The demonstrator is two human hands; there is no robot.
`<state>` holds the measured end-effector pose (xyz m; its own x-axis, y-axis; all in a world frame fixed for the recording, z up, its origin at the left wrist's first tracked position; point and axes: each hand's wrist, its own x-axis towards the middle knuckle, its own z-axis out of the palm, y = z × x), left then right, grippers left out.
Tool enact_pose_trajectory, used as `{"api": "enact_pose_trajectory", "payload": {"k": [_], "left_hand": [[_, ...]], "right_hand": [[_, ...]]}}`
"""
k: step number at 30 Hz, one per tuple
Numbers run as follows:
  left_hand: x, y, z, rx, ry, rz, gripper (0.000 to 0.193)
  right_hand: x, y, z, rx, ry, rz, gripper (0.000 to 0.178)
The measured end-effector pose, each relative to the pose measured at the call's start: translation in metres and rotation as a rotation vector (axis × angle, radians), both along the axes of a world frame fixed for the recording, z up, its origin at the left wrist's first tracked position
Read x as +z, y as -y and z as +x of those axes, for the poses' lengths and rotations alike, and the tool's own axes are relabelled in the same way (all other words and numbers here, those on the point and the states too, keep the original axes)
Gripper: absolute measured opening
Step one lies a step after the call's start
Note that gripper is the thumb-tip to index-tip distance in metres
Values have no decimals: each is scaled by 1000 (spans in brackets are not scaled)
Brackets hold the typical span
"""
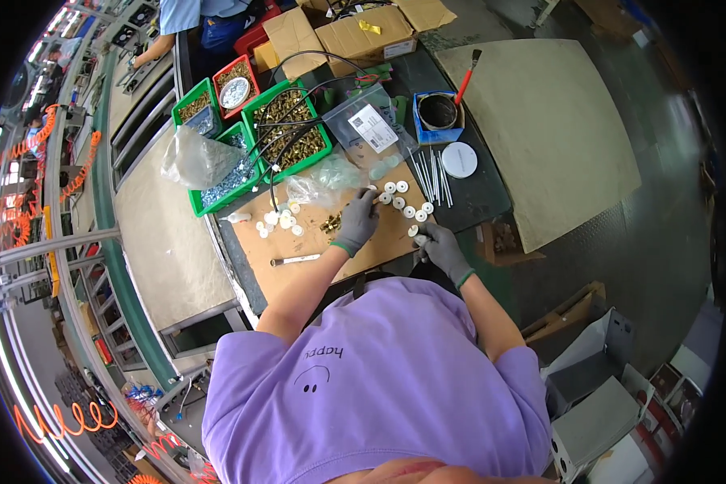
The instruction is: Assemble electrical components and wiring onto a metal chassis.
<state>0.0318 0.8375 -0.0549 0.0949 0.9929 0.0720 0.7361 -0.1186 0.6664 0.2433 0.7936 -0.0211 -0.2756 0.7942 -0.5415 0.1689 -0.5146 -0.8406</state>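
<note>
Right gloved hand [441,248]: fingers clamped on one white disc [413,231]. Left gloved hand [358,219]: beside brass fittings [331,226], finger state cannot be told

A short dark word stands upside down on the purple shirt [387,387]. Print on the white label [373,127] of the clear bag [344,123] and on the cardboard box [355,40] is too small to read

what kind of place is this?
Most likely a factory assembly station: a green bin full of loose brass parts, white discs laid out on the worktop, and coiled orange hoses hanging at the left.
</note>
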Motion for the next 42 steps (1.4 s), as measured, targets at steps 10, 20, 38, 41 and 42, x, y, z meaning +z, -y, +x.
{"api": "enact_pose_trajectory", "payload": {"k": [10, 20, 38, 41, 42], "left_hand": [[-33, -8, 11, 52, -77, -103, 31], [28, 15, 4, 344, 1102, -521, 15], [56, 43, -6, 243, 844, -92, 14], [58, 50, -2, 210, 778, 7, 12], [57, 52, -1, 213, 779, 8, 12]], "right_hand": [[-6, 10, 8, 59, 37, -43, 12], [-1, 7, -6, 104, 28, -13, 14], [27, 8, -24, 121, -189, -125, 14], [36, 4, -31, 119, -163, -80, 13], [33, 3, -34, 109, -188, -70, 14]]}}
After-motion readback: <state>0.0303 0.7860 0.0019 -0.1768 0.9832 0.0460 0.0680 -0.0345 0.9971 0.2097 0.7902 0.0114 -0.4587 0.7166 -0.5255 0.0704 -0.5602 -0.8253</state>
